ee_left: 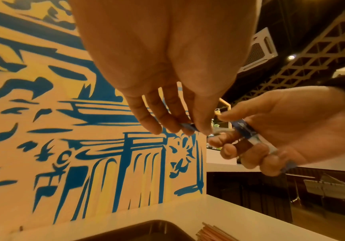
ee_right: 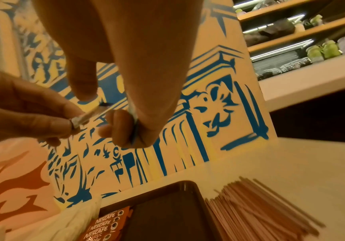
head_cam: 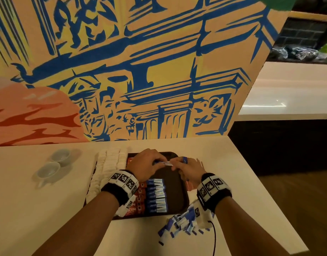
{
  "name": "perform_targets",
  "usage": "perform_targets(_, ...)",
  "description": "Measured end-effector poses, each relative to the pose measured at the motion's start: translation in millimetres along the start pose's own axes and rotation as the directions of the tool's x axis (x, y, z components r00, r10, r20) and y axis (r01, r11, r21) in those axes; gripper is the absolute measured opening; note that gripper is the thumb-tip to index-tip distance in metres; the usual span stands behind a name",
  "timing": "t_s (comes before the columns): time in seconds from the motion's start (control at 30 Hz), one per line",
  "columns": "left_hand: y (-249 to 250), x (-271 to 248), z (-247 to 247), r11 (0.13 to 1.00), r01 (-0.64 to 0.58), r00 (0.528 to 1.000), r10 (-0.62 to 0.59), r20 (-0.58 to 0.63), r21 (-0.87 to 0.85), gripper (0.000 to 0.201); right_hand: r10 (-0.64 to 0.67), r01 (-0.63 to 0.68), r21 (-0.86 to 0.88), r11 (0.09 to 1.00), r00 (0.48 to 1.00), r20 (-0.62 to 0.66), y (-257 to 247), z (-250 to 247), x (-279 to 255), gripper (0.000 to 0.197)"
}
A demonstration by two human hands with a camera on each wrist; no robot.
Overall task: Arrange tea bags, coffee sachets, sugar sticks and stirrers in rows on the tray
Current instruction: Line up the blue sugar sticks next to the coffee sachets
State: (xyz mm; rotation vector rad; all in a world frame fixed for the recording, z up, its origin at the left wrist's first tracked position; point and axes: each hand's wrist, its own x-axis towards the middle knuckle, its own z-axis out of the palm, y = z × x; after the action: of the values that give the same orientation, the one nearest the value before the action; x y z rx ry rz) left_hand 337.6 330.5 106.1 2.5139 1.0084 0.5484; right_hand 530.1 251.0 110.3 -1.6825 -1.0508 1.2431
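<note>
Both hands meet above the far half of the dark brown tray. My left hand pinches one end of a blue-and-white sugar stick between thumb and fingertips. My right hand has its fingers curled round a small bundle of sugar sticks, and its thumb and forefinger are at the single stick's other end. On the tray lie a row of red coffee sachets and, beside it, a row of sugar sticks. The tray's right part is bare.
A loose heap of sugar sticks lies on the white table off the tray's near right corner. Thin stirrers are piled right of the tray. A white fluffy bundle borders its left side. Two grey cups stand far left. A painted wall rises behind.
</note>
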Motion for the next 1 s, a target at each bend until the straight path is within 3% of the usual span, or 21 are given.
perform_targets(0.13, -28.3, 11.8, 18.8, 0.981, 0.189, 0.981, -0.191, -0.031, -0.047, 0.02, 0.201, -0.19, 0.262, 0.946, 0.979, -0.017, 12.2, -4.8, 12.1, 0.011)
perform_targets(0.3, -60.5, 25.4, 58.9, 0.929, 0.363, 0.922, -0.369, 0.116, 0.065, 0.011, 0.28, -0.287, 0.176, 0.942, 0.958, 0.062, 29.2, -6.7, 19.4, 0.036)
perform_targets(0.4, -69.9, 30.7, 78.4, 0.923, 0.353, 0.905, -0.379, 0.195, 0.155, 0.014, 0.267, -0.286, 0.194, 0.939, 0.956, 0.117, 40.2, -6.5, 27.2, 0.038)
perform_targets(0.6, -74.6, 39.0, 102.7, 0.896, 0.352, 0.877, -0.417, 0.238, 0.271, 0.01, 0.239, -0.293, 0.32, 0.901, 0.951, 0.198, 51.8, -7.8, 34.7, 0.031)
perform_targets(0.77, -78.8, 39.2, 110.1, 0.886, 0.34, 0.858, -0.43, 0.281, 0.317, 0.015, 0.284, -0.331, 0.242, 0.912, 0.936, 0.211, 51.4, -11.4, 33.0, 0.029)
perform_targets(0.9, -78.4, 34.2, 107.6, 0.891, 0.316, 0.851, -0.419, 0.318, 0.327, 0.02, 0.352, -0.384, 0.236, 0.893, 0.921, 0.169, 54.5, -8.1, 35.7, 0.041)
perform_targets(1.0, -76.4, 31.4, 106.1, 0.904, 0.272, 0.871, -0.377, 0.315, 0.329, 0.029, 0.382, -0.418, 0.341, 0.842, 0.908, 0.169, 51.1, -6.3, 33.8, 0.055)
